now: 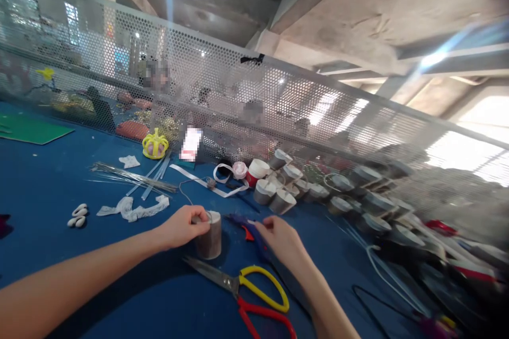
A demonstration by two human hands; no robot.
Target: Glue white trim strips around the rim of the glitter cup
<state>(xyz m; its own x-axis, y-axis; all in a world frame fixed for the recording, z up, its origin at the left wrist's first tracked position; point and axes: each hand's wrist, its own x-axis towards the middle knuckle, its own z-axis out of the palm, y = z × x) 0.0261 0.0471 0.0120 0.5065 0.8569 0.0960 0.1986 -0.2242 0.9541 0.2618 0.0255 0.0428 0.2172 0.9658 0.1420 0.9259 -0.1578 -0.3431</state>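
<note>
My left hand (pixel 183 226) is closed in a pinch at the top edge of a small grey-brown cylinder (pixel 210 241) with a pale top, standing upright on the blue table. A thin grey cord (pixel 183 189) runs from behind these fingers to a small tangled bundle (pixel 210 184); the pinched part is mostly hidden. In my right hand (pixel 284 238) is a blue glue gun (pixel 260 243) with an orange-red trigger, its nozzle pointing left towards the cylinder. Just in front of both hands lie scissors (pixel 228 282) with one yellow and one red handle.
Several similar cylinders (pixel 284 201) crowd the back right. Behind the left hand lie thin wires (pixel 131 176), clear glue sticks (pixel 157 175), crumpled white strips (pixel 135 208) and a yellow crown-shaped piece (pixel 155 145). A perforated metal screen (pixel 222 79) borders the table; people sit beyond it.
</note>
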